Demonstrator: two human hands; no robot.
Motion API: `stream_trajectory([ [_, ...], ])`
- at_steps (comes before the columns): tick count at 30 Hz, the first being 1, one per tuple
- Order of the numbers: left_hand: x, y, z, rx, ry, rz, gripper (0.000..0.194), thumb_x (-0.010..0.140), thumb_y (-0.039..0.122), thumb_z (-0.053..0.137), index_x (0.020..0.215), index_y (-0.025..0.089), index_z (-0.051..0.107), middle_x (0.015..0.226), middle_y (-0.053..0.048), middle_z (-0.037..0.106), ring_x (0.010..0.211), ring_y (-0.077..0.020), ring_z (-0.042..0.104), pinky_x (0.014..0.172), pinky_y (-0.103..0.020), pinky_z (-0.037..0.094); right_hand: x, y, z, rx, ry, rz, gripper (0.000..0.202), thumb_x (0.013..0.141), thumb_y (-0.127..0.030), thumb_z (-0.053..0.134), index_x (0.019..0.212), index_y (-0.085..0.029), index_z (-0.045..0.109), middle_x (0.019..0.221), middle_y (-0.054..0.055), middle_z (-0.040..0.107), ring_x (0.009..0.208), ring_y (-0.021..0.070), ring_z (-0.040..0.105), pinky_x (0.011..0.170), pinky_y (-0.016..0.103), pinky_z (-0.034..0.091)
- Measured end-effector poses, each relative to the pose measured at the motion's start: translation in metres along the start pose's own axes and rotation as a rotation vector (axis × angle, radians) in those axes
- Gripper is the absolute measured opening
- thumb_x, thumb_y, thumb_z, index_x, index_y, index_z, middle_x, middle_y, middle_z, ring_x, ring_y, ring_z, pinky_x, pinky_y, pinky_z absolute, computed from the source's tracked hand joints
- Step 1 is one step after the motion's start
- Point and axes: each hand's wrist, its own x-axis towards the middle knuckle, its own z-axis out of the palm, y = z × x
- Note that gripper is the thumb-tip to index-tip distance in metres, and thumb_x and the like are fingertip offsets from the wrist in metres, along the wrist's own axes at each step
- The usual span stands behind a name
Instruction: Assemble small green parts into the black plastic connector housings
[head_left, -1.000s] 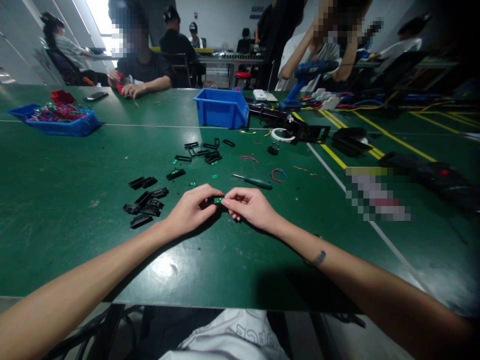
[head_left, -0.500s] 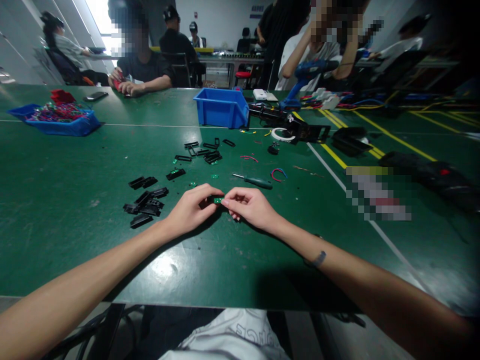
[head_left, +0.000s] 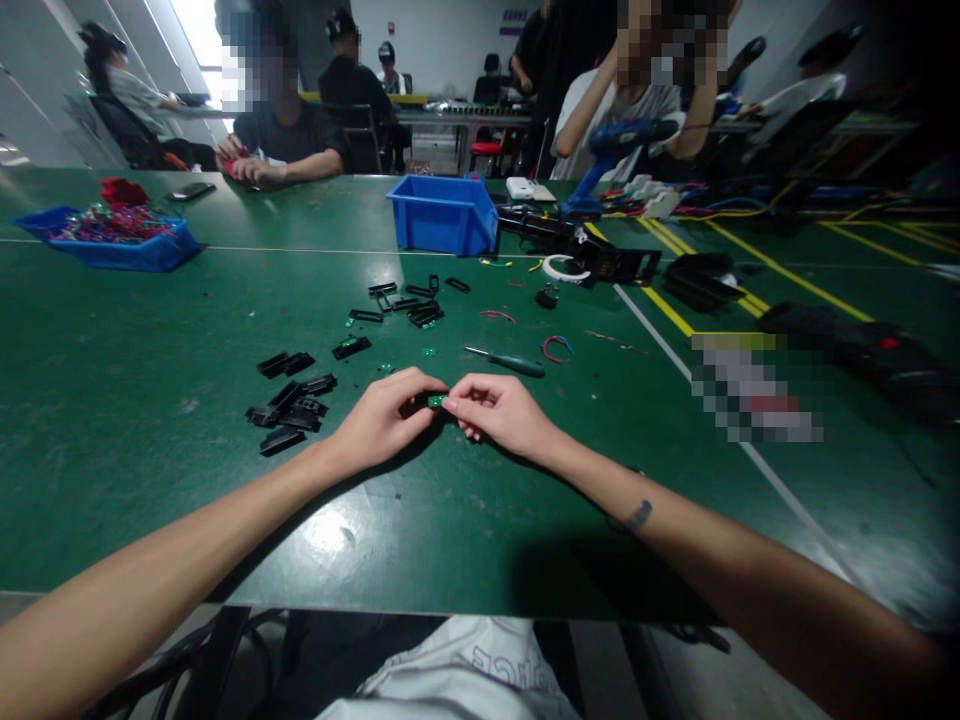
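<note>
My left hand [head_left: 394, 412] is closed around a small black plastic housing, mostly hidden by its fingers. A small green circuit board [head_left: 436, 401] shows at the housing, between the two hands. My right hand [head_left: 495, 412] pinches the board's right end between thumb and fingers. Just left of my left hand lies a pile of black plastic housings [head_left: 289, 405]. Beyond the hands are a black housing with a green board [head_left: 351, 347], a loose green board [head_left: 430, 352] and several black frames [head_left: 426, 314]. A screwdriver [head_left: 517, 363] with a dark green handle lies past my right hand.
A blue bin [head_left: 439, 220] stands at the back middle, with a blue tray [head_left: 142, 252] of coloured wires at far left. Wire pieces [head_left: 556, 350] lie right of centre. A blue power drill [head_left: 611, 150] stands at back right. Two people sit across the green table [head_left: 337, 560].
My hands keep almost the same position and grip on the small green board. Across the table, the person at left has lowered their hands slightly around a red object.
</note>
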Motion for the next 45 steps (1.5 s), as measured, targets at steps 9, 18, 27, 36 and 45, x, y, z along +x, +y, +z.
stream_trajectory([
  [9,0.0005,0.0008,-0.0001,-0.004,0.007,-0.013,0.026,0.091,0.015,0.057,0.115,0.018,0.067,0.098,-0.005,0.068,0.084,-0.0147,0.061,0.074,-0.027,0.047,-0.0004,-0.0003,-0.0005,-0.010,-0.003,-0.004,0.034,0.084,-0.049,0.074,0.082,-0.017,0.064,0.062,-0.002,0.059,0.052,0.0105,0.056,0.050,0.022,0.047],
  [18,0.0007,0.0010,0.0001,-0.011,0.005,-0.024,0.023,0.093,0.019,0.057,0.114,0.017,0.067,0.098,-0.005,0.068,0.083,-0.0141,0.061,0.073,-0.026,0.047,0.0000,-0.0002,0.0006,-0.027,0.002,-0.003,0.035,0.085,-0.050,0.073,0.083,-0.016,0.065,0.062,-0.002,0.059,0.053,0.0107,0.057,0.050,0.023,0.047],
  [27,0.0005,0.0011,-0.0002,0.000,0.004,-0.021,0.023,0.093,0.019,0.056,0.114,0.018,0.067,0.097,-0.005,0.068,0.083,-0.0149,0.061,0.073,-0.027,0.047,0.0004,0.0003,0.0012,-0.027,0.002,0.000,0.036,0.085,-0.051,0.073,0.083,-0.016,0.065,0.062,-0.002,0.059,0.053,0.0107,0.057,0.050,0.022,0.047],
  [36,0.0010,0.0003,-0.0004,-0.021,-0.008,0.002,0.028,0.096,0.024,0.057,0.121,0.018,0.068,0.097,-0.007,0.067,0.083,-0.0150,0.061,0.073,-0.027,0.047,0.0006,-0.0001,0.0006,-0.006,-0.005,0.000,0.033,0.086,-0.049,0.072,0.084,-0.016,0.065,0.062,-0.002,0.059,0.053,0.0107,0.056,0.050,0.022,0.047],
  [45,0.0017,0.0015,-0.0045,-0.104,-0.083,0.014,0.032,0.100,0.031,0.055,0.127,0.017,0.064,0.104,-0.009,0.064,0.090,-0.0167,0.060,0.077,-0.029,0.046,-0.0001,-0.0003,-0.0006,0.009,-0.018,-0.022,0.033,0.088,-0.048,0.072,0.084,-0.016,0.064,0.063,-0.002,0.059,0.054,0.0099,0.056,0.051,0.022,0.047],
])
